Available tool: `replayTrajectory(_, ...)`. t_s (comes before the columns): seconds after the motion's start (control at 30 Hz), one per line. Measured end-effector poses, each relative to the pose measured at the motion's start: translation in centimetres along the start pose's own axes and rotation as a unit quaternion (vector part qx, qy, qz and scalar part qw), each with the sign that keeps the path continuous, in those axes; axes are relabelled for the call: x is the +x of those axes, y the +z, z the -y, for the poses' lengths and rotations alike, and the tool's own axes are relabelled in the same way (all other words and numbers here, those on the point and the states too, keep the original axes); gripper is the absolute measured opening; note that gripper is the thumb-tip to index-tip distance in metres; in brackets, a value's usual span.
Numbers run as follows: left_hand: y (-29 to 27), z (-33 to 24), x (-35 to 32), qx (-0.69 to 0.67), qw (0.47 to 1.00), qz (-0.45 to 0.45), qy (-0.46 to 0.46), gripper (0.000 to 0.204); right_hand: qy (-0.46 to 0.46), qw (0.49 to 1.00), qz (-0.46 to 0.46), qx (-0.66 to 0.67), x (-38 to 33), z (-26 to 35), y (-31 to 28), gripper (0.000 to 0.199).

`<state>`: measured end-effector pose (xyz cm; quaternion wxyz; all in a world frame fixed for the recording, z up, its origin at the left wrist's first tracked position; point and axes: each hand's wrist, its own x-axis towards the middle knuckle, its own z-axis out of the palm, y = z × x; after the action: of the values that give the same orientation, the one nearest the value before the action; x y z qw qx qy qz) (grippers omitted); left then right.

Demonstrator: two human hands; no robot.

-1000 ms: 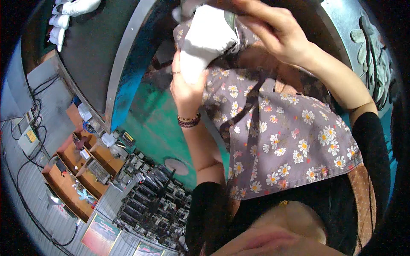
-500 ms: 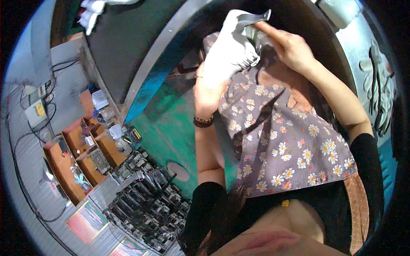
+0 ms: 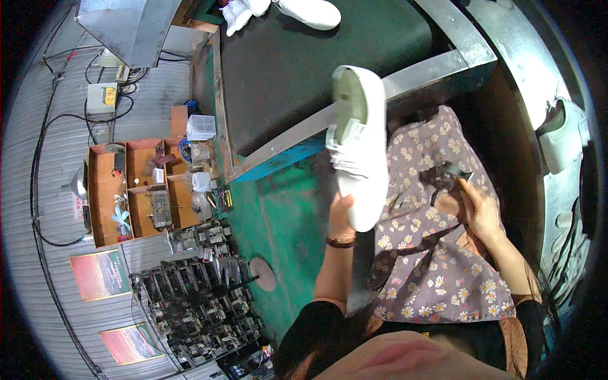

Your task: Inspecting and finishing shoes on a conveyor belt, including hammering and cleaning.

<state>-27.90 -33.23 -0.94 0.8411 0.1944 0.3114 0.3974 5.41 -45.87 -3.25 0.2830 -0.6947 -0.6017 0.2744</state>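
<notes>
My left hand [image 3: 342, 218] grips a white lace-up shoe [image 3: 367, 152] by the toe and holds it up, its heel pointing away and its opening showing a pale greenish lining. No foot form shows inside the opening. Over my lap, my right hand [image 3: 481, 209] is closed on a small dark, shiny tool [image 3: 446, 176] whose exact kind I cannot make out. Beneath it lies the grey apron [image 3: 443, 278] with daisies on it, with a brown patch showing near the hand.
Ahead runs a dark conveyor belt [image 3: 316, 69] with a metal edge; white shoes [image 3: 310, 12] lie at its far end. Along the right, a metal ledge [image 3: 519, 57] carries another white shoe [image 3: 562, 136]. Wooden compartments [image 3: 104, 190] and a rack of dark metal parts [image 3: 196, 297] stand left.
The white shoe has moved from over my lap toward the belt, held in my left hand. My right hand has come away from the shoe and down to my lap with the tool.
</notes>
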Motion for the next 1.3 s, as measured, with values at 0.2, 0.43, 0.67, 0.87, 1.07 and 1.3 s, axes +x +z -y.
replayTrajectory(0.2,6.9,-8.3,2.8,-0.025,0.997,-0.049,0.047,0.051,0.082,0.995,0.048,0.01,0.8,1.7,-2.3,0.038)
replayTrajectory(0.43,8.1,-17.9,11.0,-0.024,0.984,-0.168,0.044,0.036,0.057,0.997,0.021,-0.038,0.3,2.2,-2.8,0.041)
replayTrajectory(0.67,5.4,-24.9,27.8,-0.192,0.884,-0.323,0.278,0.071,0.076,0.994,0.049,-0.055,1.0,4.2,-4.4,0.035)
replayTrajectory(0.87,17.0,-15.7,33.5,0.67,0.623,-0.087,0.394,0.086,0.101,0.994,0.023,-0.038,0.6,4.5,-5.1,0.033)
replayTrajectory(1.07,19.1,-15.2,38.5,0.899,0.24,-0.222,0.291,0.074,0.103,0.994,0.011,-0.018,1.0,4.7,-5.2,0.034)
replayTrajectory(1.3,17.9,-18.1,34.7,0.94,0.209,-0.224,0.153,0.054,0.09,0.996,0.005,-0.015,0.9,4.3,-5.1,0.039)
